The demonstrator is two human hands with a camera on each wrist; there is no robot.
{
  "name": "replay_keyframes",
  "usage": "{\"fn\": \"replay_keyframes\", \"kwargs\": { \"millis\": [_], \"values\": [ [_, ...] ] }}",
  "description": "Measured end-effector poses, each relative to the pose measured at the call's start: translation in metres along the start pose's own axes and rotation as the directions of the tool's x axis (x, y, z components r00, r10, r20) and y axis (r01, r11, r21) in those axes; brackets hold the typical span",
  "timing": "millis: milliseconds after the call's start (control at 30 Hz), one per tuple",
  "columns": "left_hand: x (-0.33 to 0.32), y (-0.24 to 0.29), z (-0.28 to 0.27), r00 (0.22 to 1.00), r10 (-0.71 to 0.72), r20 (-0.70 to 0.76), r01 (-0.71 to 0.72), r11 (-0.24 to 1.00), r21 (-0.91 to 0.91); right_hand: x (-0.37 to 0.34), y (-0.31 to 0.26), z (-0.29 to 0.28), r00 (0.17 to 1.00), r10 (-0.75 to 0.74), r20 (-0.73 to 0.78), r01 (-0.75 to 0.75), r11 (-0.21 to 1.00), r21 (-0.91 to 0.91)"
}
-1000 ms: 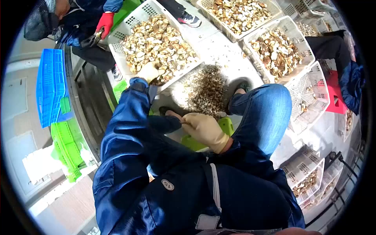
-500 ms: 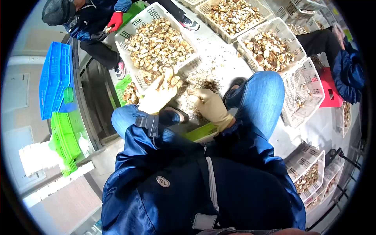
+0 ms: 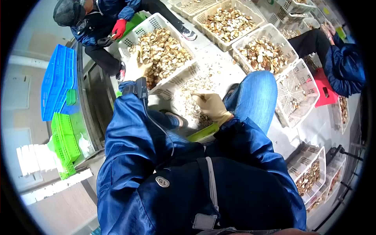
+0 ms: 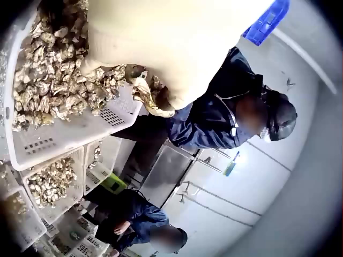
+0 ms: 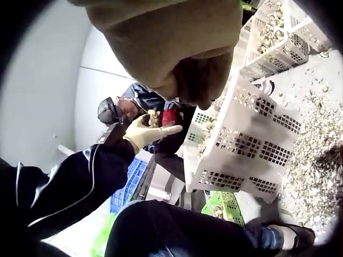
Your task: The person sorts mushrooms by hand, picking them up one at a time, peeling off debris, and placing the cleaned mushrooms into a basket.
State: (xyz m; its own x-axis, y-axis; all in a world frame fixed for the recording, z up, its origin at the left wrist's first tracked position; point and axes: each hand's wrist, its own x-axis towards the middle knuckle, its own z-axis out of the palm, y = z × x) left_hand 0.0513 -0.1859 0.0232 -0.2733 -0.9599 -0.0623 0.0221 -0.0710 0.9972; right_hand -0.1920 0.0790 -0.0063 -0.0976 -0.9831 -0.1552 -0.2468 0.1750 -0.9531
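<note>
Curling the right hand (image 3: 213, 106) near the floor scraps (image 5: 308, 155), with no telling whether around anything. Farther out, grasping mushroom pieces (image 5: 154, 119) in the left hand (image 5: 146, 135), by the left rim of a white crate (image 5: 225, 167) heaped with more. Beyond the crate, facing a red-gloved person (image 3: 107, 13).

Left grip (image 3: 137, 67) at crate (image 3: 176, 79) of brown-white pieces (image 3: 166, 51); right grip (image 3: 212, 106) above floor scraps (image 3: 196, 87).
</note>
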Motion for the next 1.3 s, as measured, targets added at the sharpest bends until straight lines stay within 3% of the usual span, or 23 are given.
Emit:
{"fn": "replay_keyframes", "kwargs": {
  "millis": [67, 133, 167, 200, 233, 300, 333, 367, 400, 467, 567, 600, 700, 767, 833, 900, 967, 1033, 1167, 1200, 1300],
  "values": [
    [-0.016, 0.014, 0.013, 0.988, -0.150, 0.035, 0.154, 0.966, -0.207, 0.003, 0.007, 0.000, 0.997, 0.081, 0.001, -0.081, 0.993, -0.088],
    [-0.050, 0.007, 0.028, 0.986, -0.038, 0.160, 0.094, 0.929, -0.358, 0.005, 0.013, 0.001, 0.999, 0.037, -0.033, -0.040, 0.995, -0.093],
    [-0.069, 0.018, 0.045, 0.969, -0.141, 0.201, 0.229, 0.816, -0.530, 0.005, 0.015, 0.002, 0.999, 0.015, -0.049, -0.020, 0.995, -0.098],
    [-0.086, 0.021, 0.059, 0.956, -0.198, 0.216, 0.281, 0.831, -0.481, -0.001, -0.011, -0.008, 0.999, 0.037, -0.033, -0.042, 0.987, -0.158],
    [-0.104, 0.021, 0.067, 0.939, -0.255, 0.230, 0.333, 0.839, -0.429, 0.001, -0.004, -0.001, 0.956, -0.229, -0.185, 0.226, 0.974, -0.037],
    [-0.138, 0.025, 0.086, 0.911, -0.329, 0.248, 0.372, 0.917, -0.148, 0.000, -0.004, -0.003, 0.957, -0.233, -0.172, 0.225, 0.972, -0.067],
    [-0.149, 0.015, 0.093, 0.924, -0.296, 0.242, 0.333, 0.934, -0.131, 0.002, -0.008, -0.001, 0.858, -0.449, -0.252, 0.436, 0.894, -0.108],
    [-0.159, 0.003, 0.094, 0.936, -0.262, 0.236, 0.294, 0.949, -0.113, -0.001, -0.013, -0.004, 0.895, -0.404, -0.189, 0.397, 0.915, -0.079],
    [-0.164, -0.006, 0.090, 0.906, -0.326, 0.271, 0.358, 0.931, -0.076, -0.004, -0.018, -0.008, 0.926, -0.357, -0.125, 0.353, 0.934, -0.056],
    [-0.183, -0.005, 0.102, 0.930, -0.312, 0.194, 0.347, 0.920, -0.182, -0.005, -0.032, -0.007, 0.847, -0.510, -0.149, 0.505, 0.860, -0.076],
    [-0.192, -0.001, 0.105, 0.936, -0.320, 0.146, 0.338, 0.934, -0.120, -0.006, -0.035, -0.007, 0.872, -0.482, -0.080, 0.470, 0.873, -0.131],
    [-0.193, 0.000, 0.105, 0.937, -0.319, 0.143, 0.334, 0.938, -0.090, -0.009, -0.038, -0.011, 0.924, -0.383, -0.008, 0.382, 0.922, -0.065],
    [-0.197, 0.012, 0.104, 0.927, -0.337, 0.161, 0.347, 0.937, -0.036, -0.010, -0.043, -0.016, 0.962, -0.267, 0.060, 0.269, 0.963, -0.032],
    [-0.198, 0.015, 0.104, 0.926, -0.341, 0.164, 0.351, 0.936, -0.038, -0.009, -0.038, -0.014, 0.946, -0.325, 0.019, 0.325, 0.946, 0.005],
    [-0.195, 0.012, 0.105, 0.943, -0.305, 0.135, 0.290, 0.949, 0.121, -0.008, -0.034, -0.013, 0.926, -0.377, -0.027, 0.378, 0.925, 0.039],
    [-0.193, 0.007, 0.104, 0.953, -0.264, 0.148, 0.235, 0.954, 0.189, -0.008, -0.034, -0.017, 0.947, -0.322, 0.018, 0.322, 0.947, -0.006],
    [-0.193, 0.007, 0.103, 0.955, -0.224, 0.195, 0.194, 0.967, 0.165, -0.010, -0.036, -0.019, 0.979, -0.202, 0.027, 0.202, 0.979, 0.021],
    [-0.193, 0.008, 0.102, 0.967, -0.146, 0.211, 0.084, 0.958, 0.275, -0.013, -0.039, -0.019, 1.000, -0.019, 0.014, 0.017, 0.992, 0.123],
    [-0.194, 0.024, 0.104, 0.970, -0.117, 0.214, 0.010, 0.896, 0.444, -0.007, -0.035, -0.017, 0.961, -0.276, 0.001, 0.276, 0.961, 0.008],
    [-0.196, 0.030, 0.107, 0.966, -0.130, 0.222, 0.012, 0.886, 0.464, -0.010, -0.043, -0.023, 0.994, 0.048, 0.097, -0.054, 0.997, 0.054],
    [-0.192, 0.018, 0.104, 0.979, -0.098, 0.176, 0.016, 0.908, 0.418, -0.008, -0.033, -0.018, 0.979, -0.186, 0.084, 0.178, 0.980, 0.087]
  ]
}}
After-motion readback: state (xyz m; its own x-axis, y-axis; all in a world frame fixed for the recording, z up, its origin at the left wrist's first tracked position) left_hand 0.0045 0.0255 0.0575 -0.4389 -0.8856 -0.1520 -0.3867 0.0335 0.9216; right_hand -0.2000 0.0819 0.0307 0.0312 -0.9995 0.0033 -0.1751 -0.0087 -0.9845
